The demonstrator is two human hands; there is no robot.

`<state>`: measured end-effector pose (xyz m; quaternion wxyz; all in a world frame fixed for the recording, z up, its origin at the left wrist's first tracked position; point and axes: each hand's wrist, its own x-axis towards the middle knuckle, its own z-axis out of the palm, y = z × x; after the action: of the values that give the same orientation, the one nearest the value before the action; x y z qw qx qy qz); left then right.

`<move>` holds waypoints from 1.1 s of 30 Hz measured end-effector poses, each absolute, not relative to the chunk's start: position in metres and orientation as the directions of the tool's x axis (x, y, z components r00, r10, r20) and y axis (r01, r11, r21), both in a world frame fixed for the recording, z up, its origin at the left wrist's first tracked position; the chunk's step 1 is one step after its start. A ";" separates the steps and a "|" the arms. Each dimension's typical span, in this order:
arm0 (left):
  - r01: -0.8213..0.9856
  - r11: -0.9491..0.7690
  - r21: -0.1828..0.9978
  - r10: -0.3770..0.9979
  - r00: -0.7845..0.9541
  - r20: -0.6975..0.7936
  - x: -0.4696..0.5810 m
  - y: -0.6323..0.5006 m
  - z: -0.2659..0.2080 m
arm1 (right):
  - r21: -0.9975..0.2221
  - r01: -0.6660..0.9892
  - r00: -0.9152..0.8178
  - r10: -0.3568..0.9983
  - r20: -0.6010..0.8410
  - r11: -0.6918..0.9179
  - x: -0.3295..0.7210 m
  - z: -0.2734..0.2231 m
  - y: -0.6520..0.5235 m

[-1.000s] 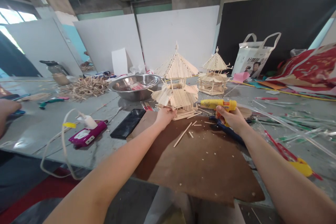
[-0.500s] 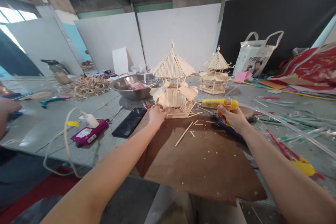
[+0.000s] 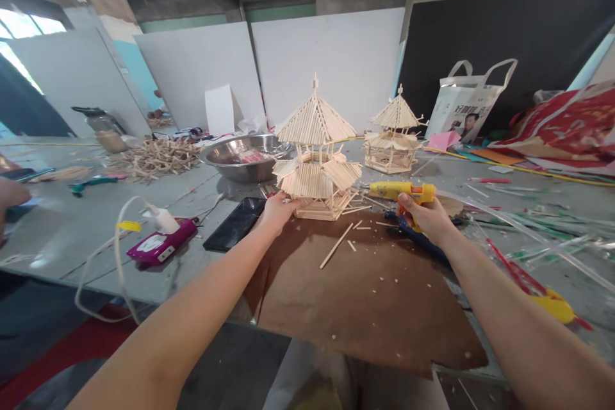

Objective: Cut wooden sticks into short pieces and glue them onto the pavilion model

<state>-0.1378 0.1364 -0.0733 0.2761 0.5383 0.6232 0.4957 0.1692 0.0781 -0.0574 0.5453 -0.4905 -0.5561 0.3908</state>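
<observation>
A two-tiered pavilion model built of thin wooden sticks stands upright at the back of a brown board. My left hand grips its lower left side, the fingertips partly hidden by the model. In my right hand is a yellow glue gun, its nozzle pointing left toward the model's base; a long clear glue stick trails from its rear. Under the gun lies a dark blue tool, partly covered by my hand. Loose sticks are scattered on the board.
A smaller stick pavilion stands behind on the right. To the left are a black phone, a purple power strip, a metal bowl and a stick pile. Another person's hand shows at the far left.
The pavilion model has turned slightly, and its base sits a little nearer to me. My left hand has shifted slightly left along with it. My right hand holds the glue gun almost still.
</observation>
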 end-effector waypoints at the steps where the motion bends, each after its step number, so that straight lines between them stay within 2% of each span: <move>1: 0.398 -0.100 0.912 0.945 -0.250 0.213 -0.139 0.137 -0.073 | -0.969 0.120 0.078 0.971 0.226 0.216 0.169 -0.058 0.078; 4: 0.397 -0.179 0.900 0.946 -0.182 0.268 -0.138 0.139 -0.071 | -0.966 0.129 0.079 0.968 0.236 0.225 0.169 -0.056 0.077; 9: 0.331 -0.128 0.935 0.983 -0.086 0.164 -0.135 0.149 -0.060 | -0.962 0.123 0.068 0.965 0.252 0.243 0.167 -0.051 0.074; 12: 0.322 -0.137 0.937 0.988 -0.018 0.151 -0.135 0.159 -0.057 | -0.965 0.122 0.076 0.968 0.241 0.230 0.167 -0.052 0.075; 17: 0.434 -0.149 0.888 0.986 -0.003 0.167 -0.139 0.172 -0.058 | -0.964 0.113 0.067 0.966 0.250 0.242 0.168 -0.053 0.076; 22: 0.598 -0.195 0.777 0.976 0.041 0.214 -0.146 0.158 -0.050 | -0.967 0.077 0.079 0.966 0.247 0.241 0.166 -0.049 0.074; 25: 0.749 -0.102 0.655 0.963 -0.091 0.253 -0.152 0.138 -0.040 | -0.968 0.073 0.080 0.966 0.247 0.241 0.166 -0.049 0.074; 27: 0.858 -0.080 0.508 0.920 -0.132 0.368 -0.153 0.124 -0.035 | -0.965 0.081 0.071 0.964 0.255 0.249 0.167 -0.049 0.075; 29: 0.909 -0.128 0.396 0.843 -0.111 0.527 -0.149 0.108 -0.032 | -0.963 0.089 0.062 0.964 0.260 0.254 0.168 -0.051 0.075; 31: 0.910 -0.251 0.330 0.832 0.029 0.554 -0.138 0.092 -0.031 | -0.963 0.095 0.058 0.964 0.258 0.252 0.168 -0.052 0.076; 33: 0.845 -0.447 0.293 0.848 0.295 0.441 -0.120 0.077 -0.032 | -0.963 0.096 0.061 0.964 0.257 0.251 0.168 -0.053 0.077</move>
<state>-0.1204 0.0772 -0.0318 0.0021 0.8046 0.5261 0.2755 0.1678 0.0766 -0.0533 0.5554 -0.4710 -0.5630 0.3907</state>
